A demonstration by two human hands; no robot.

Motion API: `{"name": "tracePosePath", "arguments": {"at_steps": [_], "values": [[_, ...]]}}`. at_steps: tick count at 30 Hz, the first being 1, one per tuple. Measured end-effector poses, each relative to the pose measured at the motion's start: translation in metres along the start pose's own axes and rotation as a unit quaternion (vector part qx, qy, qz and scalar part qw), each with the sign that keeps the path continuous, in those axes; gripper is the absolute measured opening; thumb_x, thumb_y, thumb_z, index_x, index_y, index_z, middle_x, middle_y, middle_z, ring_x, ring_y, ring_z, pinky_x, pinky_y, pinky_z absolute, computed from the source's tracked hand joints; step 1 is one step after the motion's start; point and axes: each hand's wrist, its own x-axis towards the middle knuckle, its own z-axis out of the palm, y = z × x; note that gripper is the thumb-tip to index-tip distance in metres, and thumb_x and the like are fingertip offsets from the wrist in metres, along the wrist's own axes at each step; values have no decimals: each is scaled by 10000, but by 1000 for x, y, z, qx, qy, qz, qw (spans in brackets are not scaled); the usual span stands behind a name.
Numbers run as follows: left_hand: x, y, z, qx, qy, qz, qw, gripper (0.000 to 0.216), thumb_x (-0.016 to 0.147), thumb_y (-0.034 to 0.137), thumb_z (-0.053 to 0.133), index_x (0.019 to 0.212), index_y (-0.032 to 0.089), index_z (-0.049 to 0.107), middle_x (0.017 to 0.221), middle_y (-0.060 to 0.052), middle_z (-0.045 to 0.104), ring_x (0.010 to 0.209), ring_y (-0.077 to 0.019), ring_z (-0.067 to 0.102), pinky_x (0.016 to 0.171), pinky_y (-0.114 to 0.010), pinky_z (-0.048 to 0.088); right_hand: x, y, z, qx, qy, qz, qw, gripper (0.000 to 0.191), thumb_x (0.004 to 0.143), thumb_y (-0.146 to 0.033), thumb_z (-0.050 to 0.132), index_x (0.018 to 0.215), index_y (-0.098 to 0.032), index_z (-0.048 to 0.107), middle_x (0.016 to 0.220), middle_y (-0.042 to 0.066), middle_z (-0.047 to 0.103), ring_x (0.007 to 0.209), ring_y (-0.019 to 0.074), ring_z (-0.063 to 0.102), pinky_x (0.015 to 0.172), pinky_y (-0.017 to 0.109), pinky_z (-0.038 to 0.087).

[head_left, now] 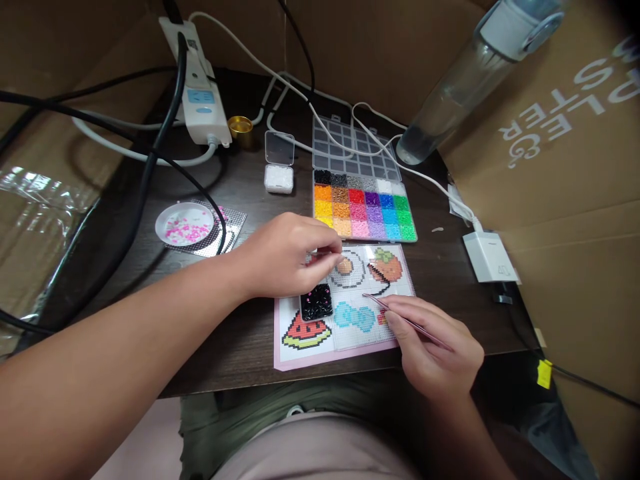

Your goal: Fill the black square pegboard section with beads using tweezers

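Observation:
My right hand grips a pair of thin tweezers, their tips down on the clear pegboard. A curved line of black beads lies near the tips, over the persimmon picture. My left hand is above the board with thumb and fingertips pinched together; what they hold, if anything, is too small to make out. Just below that hand sits a small clear box of black beads with a few pink ones among them. Under the board, the pattern sheet shows a watermelon slice, a blue bow and an egg.
Behind the board stands an open compartment case of coloured beads. A small box of white beads, a dish of pink beads and a gold cup are nearby. Cables, a power strip, a bottle and a charger surround these.

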Motion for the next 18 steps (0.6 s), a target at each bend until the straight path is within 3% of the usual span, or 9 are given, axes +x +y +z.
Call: {"name": "tracePosePath", "arguments": {"at_steps": [18], "values": [[0,1,0,-1,-1,1,1000,143,852,162,579,782,151,704,668,3,671,569,-78,564,546,-198,391,-2,0,0,24,2,-18,1000,335,771,27,711,988,-222,763,915,37,783,831,208,755,737,359,645]]}}
